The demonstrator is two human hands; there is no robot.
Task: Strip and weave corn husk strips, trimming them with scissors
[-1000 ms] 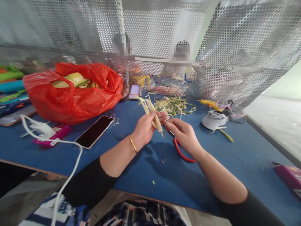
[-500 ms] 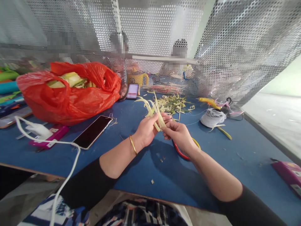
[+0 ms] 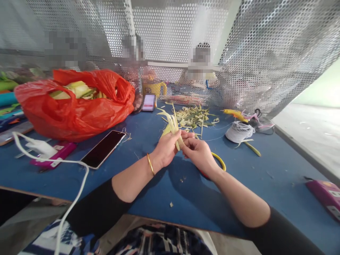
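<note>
My left hand (image 3: 168,145) is closed around a small bunch of pale yellow-green leaf strips (image 3: 173,124), thumb pressed on top, with their pointed ends fanning up and away from me. My right hand (image 3: 198,150) pinches the lower end of the bunch, its fingers meeting the left ones. Partly under the right hand lie scissors with red and yellow handles (image 3: 221,161); their blades are hidden. Just beyond the hands is a heap of cut leaf scraps (image 3: 193,116) on the blue table (image 3: 170,187).
A red plastic bag (image 3: 79,117) full of leaf pieces stands at the left. Nearer are a phone (image 3: 103,148) and a purple box (image 3: 55,157) with a white cable. Right are white string (image 3: 239,131) and another purple box (image 3: 325,194). A perforated metal screen (image 3: 172,28) closes the back.
The strip in my right hand has come together with those in my left, and they now overlap as one bunch. The view has shifted slightly.
</note>
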